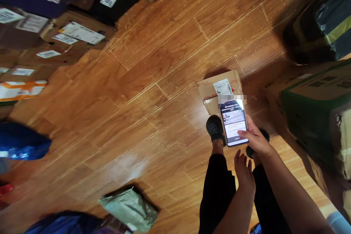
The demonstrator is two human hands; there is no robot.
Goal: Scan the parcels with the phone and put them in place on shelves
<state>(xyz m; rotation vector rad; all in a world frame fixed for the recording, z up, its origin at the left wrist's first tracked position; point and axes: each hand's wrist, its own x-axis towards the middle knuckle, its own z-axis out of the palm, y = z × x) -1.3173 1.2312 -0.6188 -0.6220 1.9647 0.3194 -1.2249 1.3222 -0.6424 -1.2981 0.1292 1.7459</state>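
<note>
A phone [233,122] with a lit screen is held in my right hand [255,136], whose thumb lies over the lower right of the screen. Just below the phone, my left hand [244,170] holds nothing, its fingers loosely bent and apart. On the floor beyond the phone sits a small cardboard box [207,87] with red print and a white label [223,87]. The phone covers the box's near right part.
Stacked labelled boxes [82,25] stand at the upper left. Large taped cartons [309,106] and a black wrapped parcel [320,25] line the right. A pale green bag [130,208] and a blue bag [22,140] lie on the wooden floor [153,117]. My black shoes flank the phone.
</note>
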